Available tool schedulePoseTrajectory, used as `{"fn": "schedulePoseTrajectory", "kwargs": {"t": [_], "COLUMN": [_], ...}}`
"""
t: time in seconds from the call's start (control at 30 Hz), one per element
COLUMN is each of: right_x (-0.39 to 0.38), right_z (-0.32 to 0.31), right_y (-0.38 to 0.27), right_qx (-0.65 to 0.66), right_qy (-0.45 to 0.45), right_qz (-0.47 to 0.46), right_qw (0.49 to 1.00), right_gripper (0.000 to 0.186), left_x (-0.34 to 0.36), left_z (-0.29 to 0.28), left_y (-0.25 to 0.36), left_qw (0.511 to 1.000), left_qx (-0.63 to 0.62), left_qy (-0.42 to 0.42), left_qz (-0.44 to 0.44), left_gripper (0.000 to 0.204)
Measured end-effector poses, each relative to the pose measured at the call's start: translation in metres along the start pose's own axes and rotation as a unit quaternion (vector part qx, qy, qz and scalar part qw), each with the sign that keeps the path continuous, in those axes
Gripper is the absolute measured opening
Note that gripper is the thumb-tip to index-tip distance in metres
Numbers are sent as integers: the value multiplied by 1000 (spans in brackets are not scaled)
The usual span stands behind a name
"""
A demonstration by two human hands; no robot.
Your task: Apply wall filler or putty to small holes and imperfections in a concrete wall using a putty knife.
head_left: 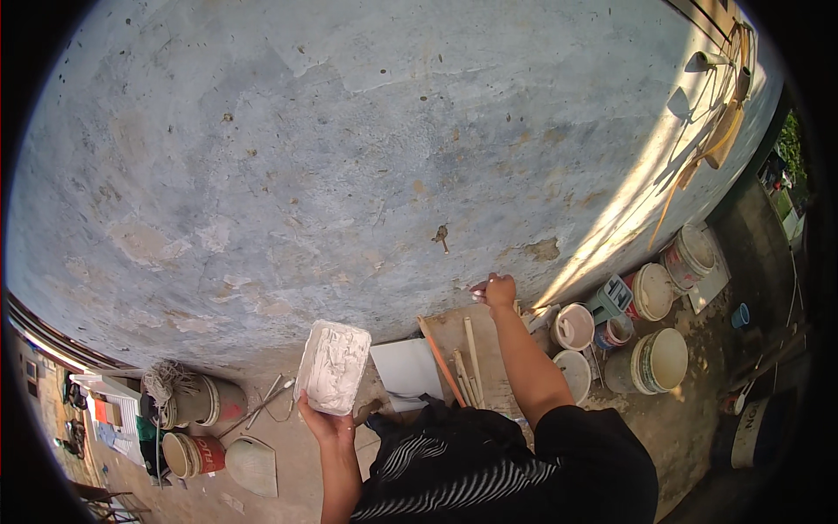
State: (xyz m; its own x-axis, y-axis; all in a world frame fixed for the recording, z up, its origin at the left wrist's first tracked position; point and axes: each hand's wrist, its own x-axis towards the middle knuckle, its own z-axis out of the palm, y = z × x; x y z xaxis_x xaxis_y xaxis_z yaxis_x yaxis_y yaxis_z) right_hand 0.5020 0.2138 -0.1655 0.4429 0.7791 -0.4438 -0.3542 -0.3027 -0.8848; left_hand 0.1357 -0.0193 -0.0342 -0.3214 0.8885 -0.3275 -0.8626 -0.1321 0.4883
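My left hand grips the lower end of a white rectangular tray smeared with pale paste. My right hand is raised close to the pale blue, weathered wall, its fingers bent, with white at their tips; what they hold, if anything, is too small to make out. Whether the fingertips touch the wall I cannot tell. Small holes and peeled patches mark the wall, including a dark chipped spot above my right hand.
Buckets line the wall on the right; more stand at left with a mop head. A white board and several poles lie at the wall's foot. Long-handled tools are at the upper right.
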Motion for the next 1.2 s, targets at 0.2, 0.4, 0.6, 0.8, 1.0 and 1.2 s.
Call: {"fn": "schedulePoseTrajectory", "kwargs": {"t": [0.2, 0.4, 0.6, 0.8, 1.0, 1.2], "right_x": [-15, -12, -13, -60, 20, -23], "right_z": [17, 12, -12, 13, -11, 15], "right_y": [-24, -17, 25, -23, 49, 6], "right_qx": [92, 110, -78, -193, -68, 209], "right_qy": [61, 28, 151, 101, 177, 24], "right_qz": [-47, -13, -163, -258, -117, -14], "right_qw": [993, 993, 972, 941, 975, 978], "right_gripper": [21, 23, 20, 20, 16, 15], "left_x": [-5, -3, 2, 0, 4, -12], "left_z": [0, 4, 14, 7, 27, 11], "left_y": [0, 1, -9, -1, -18, 0], "left_qw": [1000, 1000, 999, 1000, 998, 1000], "left_qx": [15, 7, 24, 23, 36, 21], "left_qy": [12, 1, 2, 5, -27, -6], "left_qz": [0, 8, -22, -8, -43, 0], "left_gripper": [64, 64, 64, 64, 65, 66]}}
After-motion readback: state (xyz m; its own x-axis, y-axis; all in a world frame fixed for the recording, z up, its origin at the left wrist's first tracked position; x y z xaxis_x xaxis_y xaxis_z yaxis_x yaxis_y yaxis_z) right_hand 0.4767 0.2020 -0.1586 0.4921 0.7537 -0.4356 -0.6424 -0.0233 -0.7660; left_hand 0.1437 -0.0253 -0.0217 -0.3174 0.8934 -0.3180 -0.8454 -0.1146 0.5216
